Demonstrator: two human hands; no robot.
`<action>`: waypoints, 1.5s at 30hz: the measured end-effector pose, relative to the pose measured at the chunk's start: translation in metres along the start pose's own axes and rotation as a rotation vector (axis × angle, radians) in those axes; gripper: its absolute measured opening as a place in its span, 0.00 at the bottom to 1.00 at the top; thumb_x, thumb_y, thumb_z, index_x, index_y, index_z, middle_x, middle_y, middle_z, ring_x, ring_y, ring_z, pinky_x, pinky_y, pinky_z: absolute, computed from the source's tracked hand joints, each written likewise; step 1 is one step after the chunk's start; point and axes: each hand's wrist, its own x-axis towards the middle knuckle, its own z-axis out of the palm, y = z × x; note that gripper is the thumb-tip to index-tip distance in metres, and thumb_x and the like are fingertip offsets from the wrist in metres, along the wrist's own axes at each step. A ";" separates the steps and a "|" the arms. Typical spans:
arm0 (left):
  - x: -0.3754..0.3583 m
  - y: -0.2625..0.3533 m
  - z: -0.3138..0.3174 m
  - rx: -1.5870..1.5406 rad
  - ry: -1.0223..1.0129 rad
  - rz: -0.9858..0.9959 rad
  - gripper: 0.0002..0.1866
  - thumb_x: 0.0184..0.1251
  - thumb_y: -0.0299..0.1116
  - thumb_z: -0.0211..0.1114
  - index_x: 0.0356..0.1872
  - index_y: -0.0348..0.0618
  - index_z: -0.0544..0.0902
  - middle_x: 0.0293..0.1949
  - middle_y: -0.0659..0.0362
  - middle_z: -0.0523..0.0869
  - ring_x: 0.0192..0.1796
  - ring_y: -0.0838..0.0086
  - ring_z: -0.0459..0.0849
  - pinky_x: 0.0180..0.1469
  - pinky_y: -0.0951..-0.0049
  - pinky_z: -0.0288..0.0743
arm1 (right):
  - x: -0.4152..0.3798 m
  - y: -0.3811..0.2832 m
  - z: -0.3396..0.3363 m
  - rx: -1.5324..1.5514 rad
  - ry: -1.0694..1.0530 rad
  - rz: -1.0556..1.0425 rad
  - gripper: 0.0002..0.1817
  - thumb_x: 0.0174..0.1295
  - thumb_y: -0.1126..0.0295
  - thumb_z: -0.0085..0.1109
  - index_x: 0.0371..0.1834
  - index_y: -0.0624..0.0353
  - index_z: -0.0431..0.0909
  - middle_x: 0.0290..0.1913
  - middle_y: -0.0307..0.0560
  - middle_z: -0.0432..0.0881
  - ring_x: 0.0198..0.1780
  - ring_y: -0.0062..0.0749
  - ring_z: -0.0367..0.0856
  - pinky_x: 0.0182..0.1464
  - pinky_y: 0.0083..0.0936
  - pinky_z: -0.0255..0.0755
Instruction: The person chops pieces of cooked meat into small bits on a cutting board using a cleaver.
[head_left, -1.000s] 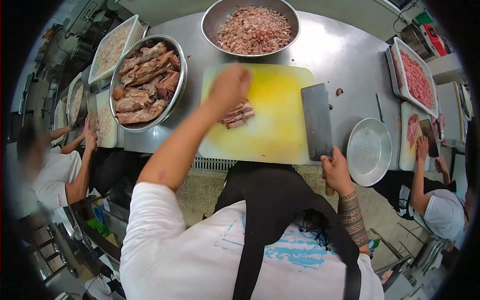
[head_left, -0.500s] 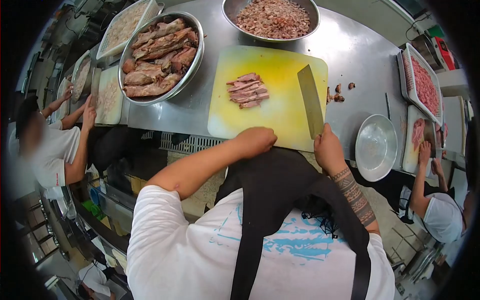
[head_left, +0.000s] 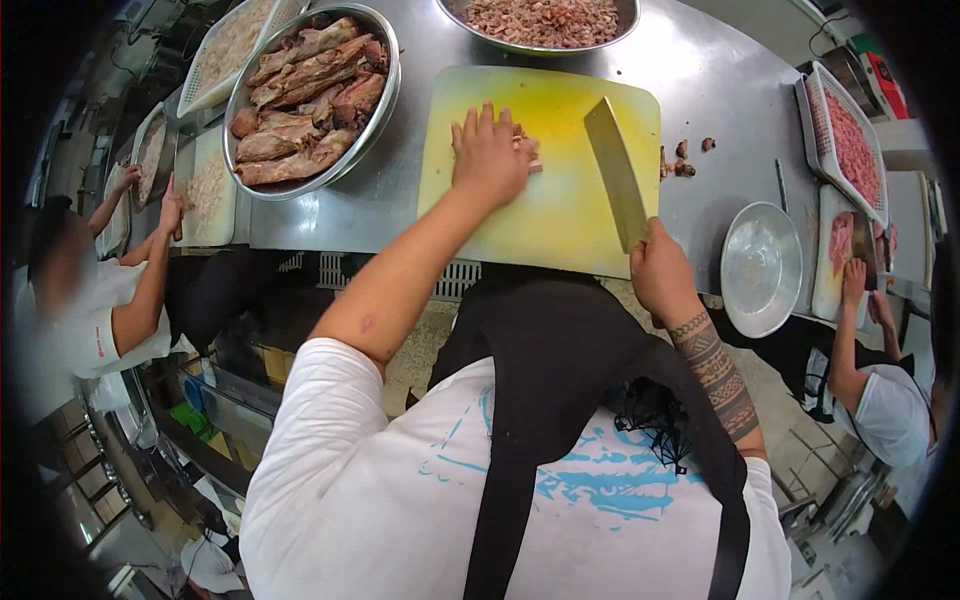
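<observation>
My left hand (head_left: pixel 490 165) lies flat with its fingers spread over the sliced meat (head_left: pixel 533 164) on the yellow-stained cutting board (head_left: pixel 560 225). Most of the strips are hidden under the palm and fingers. At the board's right front edge my right hand (head_left: pixel 662 268) is wrapped round the handle of a cleaver (head_left: pixel 616 170). Its broad blade slants up and to the left above the board, apart from the meat.
A steel bowl of large cooked meat pieces (head_left: pixel 310 110) stands left, a bowl of chopped meat (head_left: pixel 540 22) behind the board. Small scraps (head_left: pixel 683 168) and an empty steel bowl (head_left: pixel 762 270) sit right. Co-workers work at left (head_left: pixel 140 290) and right (head_left: pixel 865 370).
My left hand has moved forward from the board's front edge onto the sliced meat, its fingers opening out. The right hand still holds the cleaver in much the same pose.
</observation>
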 end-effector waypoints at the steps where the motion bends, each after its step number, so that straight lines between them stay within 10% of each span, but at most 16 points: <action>1: -0.012 0.005 0.009 0.067 0.040 0.001 0.39 0.78 0.55 0.57 0.78 0.34 0.68 0.77 0.39 0.69 0.81 0.43 0.63 0.80 0.35 0.51 | 0.003 -0.009 0.002 -0.016 0.004 -0.035 0.11 0.70 0.71 0.54 0.49 0.67 0.69 0.36 0.73 0.84 0.41 0.73 0.83 0.43 0.61 0.76; 11: -0.018 -0.005 0.028 0.138 -0.045 0.054 0.49 0.74 0.65 0.58 0.82 0.35 0.60 0.76 0.40 0.67 0.79 0.43 0.62 0.80 0.29 0.45 | 0.050 -0.077 0.038 -0.098 -0.012 -0.166 0.10 0.68 0.71 0.55 0.47 0.65 0.70 0.30 0.68 0.85 0.35 0.67 0.86 0.41 0.58 0.80; 19: -0.004 -0.018 0.035 -0.158 0.253 0.077 0.14 0.73 0.36 0.57 0.53 0.40 0.78 0.52 0.50 0.83 0.59 0.48 0.78 0.67 0.42 0.65 | 0.041 -0.084 0.042 -0.103 -0.057 -0.227 0.11 0.70 0.70 0.55 0.48 0.65 0.69 0.29 0.67 0.85 0.33 0.66 0.86 0.39 0.57 0.80; 45: 0.001 -0.017 0.037 0.022 0.130 0.054 0.13 0.66 0.38 0.63 0.49 0.48 0.84 0.49 0.60 0.84 0.53 0.56 0.79 0.58 0.50 0.66 | 0.063 -0.112 0.047 -0.090 -0.132 -0.136 0.10 0.70 0.70 0.52 0.47 0.66 0.69 0.32 0.68 0.86 0.37 0.66 0.86 0.43 0.57 0.79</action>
